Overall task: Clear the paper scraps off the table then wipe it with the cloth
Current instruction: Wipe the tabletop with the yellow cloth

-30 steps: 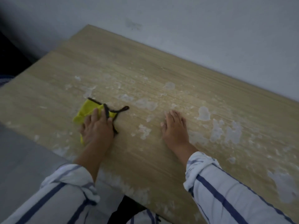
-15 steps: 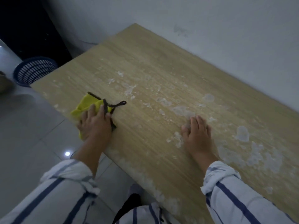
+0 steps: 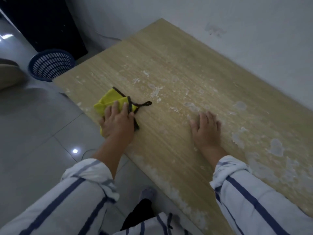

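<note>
A yellow cloth [image 3: 111,100] with a dark edge and loop lies folded at the near left corner of the wooden table [image 3: 177,68]. My left hand [image 3: 116,123] presses flat on it, fingers straight. My right hand [image 3: 205,129] rests flat on the bare wood to the right, palm down, holding nothing. White flaky scraps and stuck patches [image 3: 275,147] are spread over the middle and right of the tabletop, and more lie along the near edge [image 3: 160,173].
A blue slatted basket [image 3: 50,65] stands on the tiled floor beyond the table's left end. A dark cabinet [image 3: 45,22] is behind it. A white wall [image 3: 237,22] runs along the table's far side. Grey floor tiles lie to the left.
The view has swung left, bringing the basket and floor into sight. My left hand with the cloth has slid toward the table's left end. My right hand stayed flat on the wood.
</note>
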A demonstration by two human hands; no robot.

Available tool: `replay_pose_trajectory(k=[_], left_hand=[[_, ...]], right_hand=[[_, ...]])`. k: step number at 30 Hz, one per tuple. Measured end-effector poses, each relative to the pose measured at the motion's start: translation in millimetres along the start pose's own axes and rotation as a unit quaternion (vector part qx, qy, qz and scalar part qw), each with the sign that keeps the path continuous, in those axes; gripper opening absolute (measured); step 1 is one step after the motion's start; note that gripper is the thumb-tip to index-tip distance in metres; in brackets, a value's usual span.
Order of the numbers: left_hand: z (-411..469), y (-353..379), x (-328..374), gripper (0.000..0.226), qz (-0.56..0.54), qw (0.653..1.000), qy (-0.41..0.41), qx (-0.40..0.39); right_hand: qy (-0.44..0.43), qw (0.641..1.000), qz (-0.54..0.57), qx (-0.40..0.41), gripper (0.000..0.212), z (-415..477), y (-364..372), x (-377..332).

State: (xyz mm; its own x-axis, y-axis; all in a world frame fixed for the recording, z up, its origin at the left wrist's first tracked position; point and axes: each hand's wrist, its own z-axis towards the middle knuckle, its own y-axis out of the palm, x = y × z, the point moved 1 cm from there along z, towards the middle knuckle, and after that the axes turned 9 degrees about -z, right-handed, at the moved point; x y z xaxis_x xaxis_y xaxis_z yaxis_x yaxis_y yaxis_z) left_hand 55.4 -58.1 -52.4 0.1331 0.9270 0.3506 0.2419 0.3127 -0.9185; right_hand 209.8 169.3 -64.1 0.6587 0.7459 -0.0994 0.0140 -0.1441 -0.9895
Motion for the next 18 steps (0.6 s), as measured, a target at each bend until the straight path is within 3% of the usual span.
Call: replay_pose_trajectory(k=[2, 5, 7, 11, 15, 18], left_hand=[[-3.0, 0.4, 14.2, 0.050, -0.005, 0.999, 0.031, -0.025], [-37.3, 18.3, 24.2, 0.050, 0.013, 0.974, 0.217, -0.057], [-40.8, 18.5, 6.6, 0.049, 0.023, 0.970, 0.240, -0.023], [14.6, -11.8, -55.8, 0.042, -0.024, 0.995, 0.060, 0.078], [56.9, -52.8, -100.8, 0.035, -0.127, 0.972, -0.128, 0.149], [60.2, -69.1, -93.3, 0.034, -0.166, 0.958, -0.139, 0.186]], right_hand=[[-0.021, 1.000, 0.012, -0.001, 0.056, 7.0, 0.3, -19.5], [-0.064, 0.998, 0.017, -0.001, 0.058, 14.1, 2.8, -52.5], [-0.088, 0.996, 0.020, -0.004, 0.061, 17.0, 4.0, -76.1], [-0.166, 0.985, 0.030, -0.034, 0.056, 17.5, 5.7, -123.0], [-0.227, 0.972, 0.031, -0.056, 0.055, 16.5, 8.0, -159.5], [-0.227, 0.969, 0.064, -0.073, 0.053, 20.8, 2.7, -179.3]])
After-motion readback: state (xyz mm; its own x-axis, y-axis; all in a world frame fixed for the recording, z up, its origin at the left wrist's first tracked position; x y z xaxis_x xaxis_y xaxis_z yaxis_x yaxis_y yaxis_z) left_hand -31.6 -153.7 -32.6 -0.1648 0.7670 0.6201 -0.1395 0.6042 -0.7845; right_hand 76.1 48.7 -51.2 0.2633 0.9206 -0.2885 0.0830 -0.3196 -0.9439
